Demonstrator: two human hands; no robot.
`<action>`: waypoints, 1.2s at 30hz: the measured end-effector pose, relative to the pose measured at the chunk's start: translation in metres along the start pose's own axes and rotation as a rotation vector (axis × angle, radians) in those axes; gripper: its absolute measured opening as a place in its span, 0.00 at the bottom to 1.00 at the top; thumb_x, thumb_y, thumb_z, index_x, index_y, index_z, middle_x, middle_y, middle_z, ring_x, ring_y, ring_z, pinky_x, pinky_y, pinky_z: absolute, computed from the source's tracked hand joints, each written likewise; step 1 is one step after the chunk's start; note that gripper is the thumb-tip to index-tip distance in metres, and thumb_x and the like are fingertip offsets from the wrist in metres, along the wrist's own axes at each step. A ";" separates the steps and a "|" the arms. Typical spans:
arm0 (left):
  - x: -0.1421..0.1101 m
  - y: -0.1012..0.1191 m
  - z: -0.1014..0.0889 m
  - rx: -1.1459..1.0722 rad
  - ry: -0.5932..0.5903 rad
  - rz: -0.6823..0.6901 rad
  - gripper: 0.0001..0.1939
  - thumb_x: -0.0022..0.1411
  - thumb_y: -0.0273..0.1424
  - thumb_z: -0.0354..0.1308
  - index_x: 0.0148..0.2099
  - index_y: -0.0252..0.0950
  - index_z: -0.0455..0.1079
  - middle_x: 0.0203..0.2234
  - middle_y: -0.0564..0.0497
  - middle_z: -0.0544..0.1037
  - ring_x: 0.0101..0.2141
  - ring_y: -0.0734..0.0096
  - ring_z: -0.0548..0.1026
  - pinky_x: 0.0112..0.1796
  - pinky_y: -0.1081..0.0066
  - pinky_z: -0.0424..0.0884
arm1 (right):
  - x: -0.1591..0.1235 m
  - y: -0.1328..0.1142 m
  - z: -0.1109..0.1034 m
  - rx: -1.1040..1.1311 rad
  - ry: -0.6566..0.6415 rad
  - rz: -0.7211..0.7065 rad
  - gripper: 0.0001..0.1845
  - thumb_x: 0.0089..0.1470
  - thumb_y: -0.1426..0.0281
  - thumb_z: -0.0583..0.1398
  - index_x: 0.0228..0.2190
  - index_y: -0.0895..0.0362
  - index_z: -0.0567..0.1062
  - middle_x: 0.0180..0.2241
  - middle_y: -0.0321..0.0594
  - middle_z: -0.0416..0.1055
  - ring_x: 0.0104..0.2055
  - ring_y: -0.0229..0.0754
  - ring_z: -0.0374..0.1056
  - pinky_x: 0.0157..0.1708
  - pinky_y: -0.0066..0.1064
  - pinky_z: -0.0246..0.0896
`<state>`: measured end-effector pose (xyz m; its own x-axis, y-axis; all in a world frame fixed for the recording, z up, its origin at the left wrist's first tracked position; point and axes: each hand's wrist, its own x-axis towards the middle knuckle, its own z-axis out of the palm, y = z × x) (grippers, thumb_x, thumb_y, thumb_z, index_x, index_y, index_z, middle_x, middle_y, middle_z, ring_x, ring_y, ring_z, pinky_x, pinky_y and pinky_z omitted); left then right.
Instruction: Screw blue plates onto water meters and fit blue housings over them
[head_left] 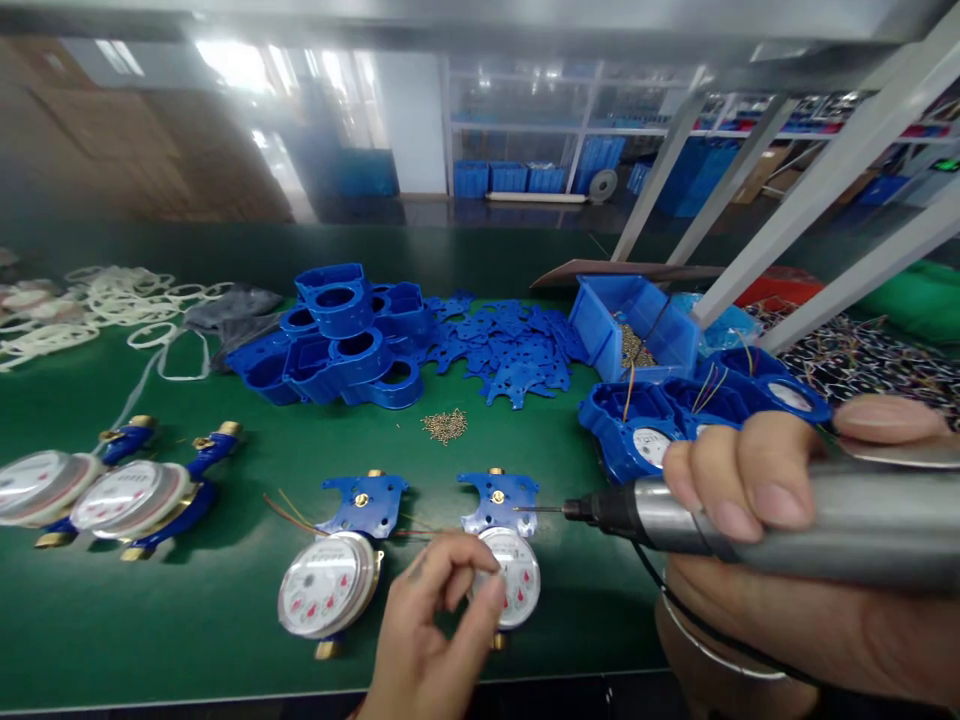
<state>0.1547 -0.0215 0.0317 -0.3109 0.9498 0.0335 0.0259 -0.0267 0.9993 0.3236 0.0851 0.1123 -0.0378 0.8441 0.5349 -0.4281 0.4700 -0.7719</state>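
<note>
Our right fingers (718, 485) clasp the screwdriver (885, 515) — likely heavy, best held round its barrel; our left fingers (456, 550), near the meter (521, 575), curl, contents unclear.

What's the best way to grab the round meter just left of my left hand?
I'd take the meter by its drum-shaped rim, coming from above, thumb on one side and fingers opposite. The rim is raised and both sides look uncovered. Better to avoid the thin wires at its far left and the flat blue plate on its far side.
</note>
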 end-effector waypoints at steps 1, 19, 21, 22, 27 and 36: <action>-0.003 -0.002 -0.001 0.206 -0.049 0.191 0.03 0.58 0.33 0.63 0.35 0.39 0.74 0.22 0.50 0.70 0.24 0.71 0.63 0.28 0.70 0.56 | 0.003 0.003 0.005 0.065 -0.008 0.014 0.13 0.51 0.58 0.63 0.38 0.51 0.74 0.19 0.34 0.62 0.18 0.37 0.57 0.18 0.35 0.55; 0.021 -0.041 0.022 0.778 -0.343 0.792 0.07 0.62 0.24 0.53 0.37 0.36 0.73 0.23 0.46 0.73 0.27 0.64 0.66 0.30 0.64 0.53 | 0.000 0.067 0.030 0.001 -0.114 0.058 0.10 0.54 0.64 0.62 0.39 0.52 0.71 0.23 0.32 0.67 0.22 0.37 0.62 0.21 0.32 0.61; 0.021 -0.040 0.023 0.807 -0.343 0.812 0.07 0.62 0.24 0.53 0.36 0.36 0.72 0.23 0.46 0.72 0.27 0.64 0.66 0.29 0.64 0.53 | -0.001 0.069 0.031 -0.003 -0.127 0.057 0.11 0.54 0.63 0.61 0.40 0.52 0.70 0.24 0.32 0.67 0.22 0.37 0.63 0.21 0.31 0.61; 0.021 -0.040 0.023 0.818 -0.341 0.821 0.07 0.62 0.24 0.53 0.36 0.36 0.72 0.22 0.47 0.72 0.27 0.65 0.66 0.29 0.64 0.53 | -0.002 0.070 0.031 -0.002 -0.132 0.056 0.11 0.55 0.63 0.61 0.40 0.53 0.70 0.24 0.32 0.67 0.22 0.36 0.63 0.22 0.31 0.61; 0.022 -0.040 0.023 0.895 -0.360 0.829 0.07 0.63 0.26 0.52 0.34 0.34 0.71 0.23 0.47 0.72 0.28 0.64 0.65 0.31 0.64 0.54 | -0.004 0.074 0.032 -0.029 -0.153 0.078 0.11 0.56 0.64 0.60 0.40 0.53 0.69 0.24 0.31 0.67 0.23 0.35 0.64 0.23 0.30 0.61; 0.021 -0.041 0.023 0.911 -0.365 0.826 0.06 0.63 0.26 0.52 0.34 0.34 0.70 0.24 0.48 0.71 0.28 0.64 0.66 0.32 0.63 0.53 | -0.006 0.078 0.038 -0.071 -0.190 0.092 0.09 0.57 0.63 0.60 0.40 0.50 0.68 0.23 0.31 0.64 0.22 0.38 0.61 0.20 0.32 0.60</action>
<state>0.1693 0.0067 -0.0087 0.3816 0.7875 0.4840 0.7685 -0.5613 0.3073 0.2559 0.1065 0.0620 -0.2463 0.8234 0.5112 -0.3510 0.4159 -0.8390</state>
